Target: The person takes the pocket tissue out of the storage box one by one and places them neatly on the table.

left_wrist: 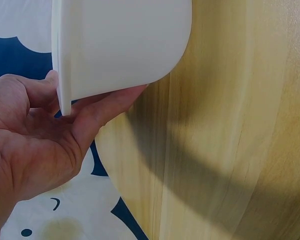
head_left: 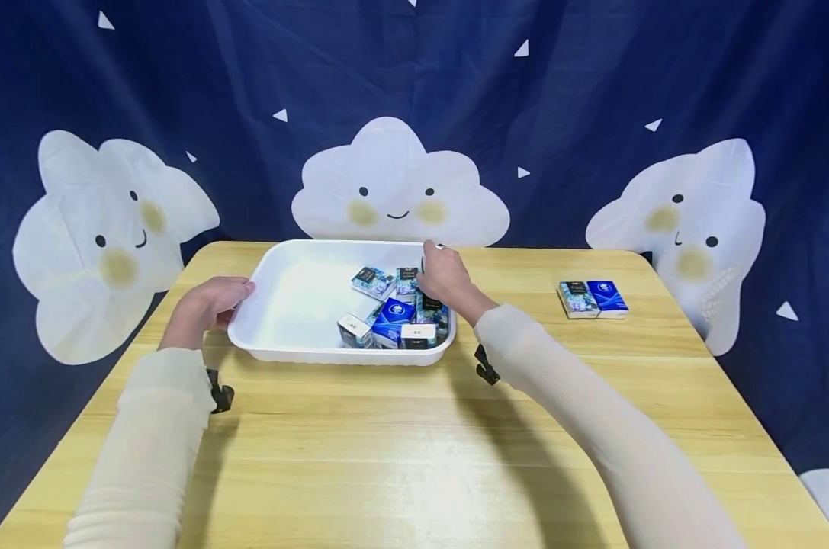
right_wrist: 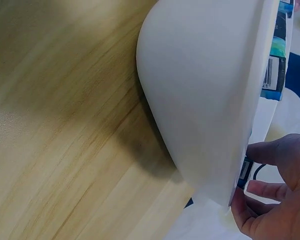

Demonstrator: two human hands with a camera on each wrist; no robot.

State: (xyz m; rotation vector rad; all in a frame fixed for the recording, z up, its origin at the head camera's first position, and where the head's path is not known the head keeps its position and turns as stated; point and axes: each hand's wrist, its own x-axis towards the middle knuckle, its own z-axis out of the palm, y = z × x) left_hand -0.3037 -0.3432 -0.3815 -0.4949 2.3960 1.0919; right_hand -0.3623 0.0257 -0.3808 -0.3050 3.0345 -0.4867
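Observation:
A white plastic bin (head_left: 297, 293) sits towards the far side of the table, held at both ends. At its left end, my left hand (head_left: 216, 299) grips the rim, thumb on the edge and fingers reaching beneath the wall, as the left wrist view shows. My right hand (head_left: 447, 276) holds the rim at the far right corner, with its fingertips on either side of the edge in the right wrist view. Several small tissue packs lie jumbled in the bin's right half, among them a plain blue pack (head_left: 393, 319) and a floral pack (head_left: 373, 280).
To the right of the bin, a floral pack (head_left: 578, 300) and a blue pack (head_left: 607, 298) lie side by side on the wooden table (head_left: 359, 435). A dark blue curtain (head_left: 249, 69) with smiling clouds hangs behind the table's far edge.

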